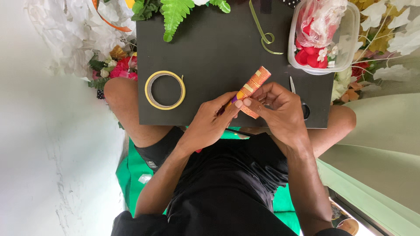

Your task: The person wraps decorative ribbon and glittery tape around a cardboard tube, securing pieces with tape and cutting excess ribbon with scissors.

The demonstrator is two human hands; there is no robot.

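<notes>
My black shirt and shorts (227,192) are filling the bottom of the view, with a green cloth (131,175) peeking out underneath me, and my forearms are reaching up from there to the black board (210,48) that's sitting across my knees as a work surface.

Both hands are meeting over the near edge of it. My left hand (210,122) is closed around the lower end of a rolled paper tube (253,84), orange with a glittery look and little yellow tape patches on it, plus a bit of purple showing right by my thumb. My right hand (280,109) is pinching the same tube from the other side, fingertips (248,102) pressing on the loose orange edge near the bottom. So both grips are closed on that tube, and it's sticking up and away from my fingers at a slant.

Off to the left of my grip a roll of yellow tape (165,90) is lying flat on the surface. Just right of my right hand, scissors (292,85) are poking out from behind it. Further up and right a clear plastic tub (326,37) is holding red and white fabric petals. A green ribbon strip (264,37) and a fern leaf (175,15) are lying at the far edge.
</notes>
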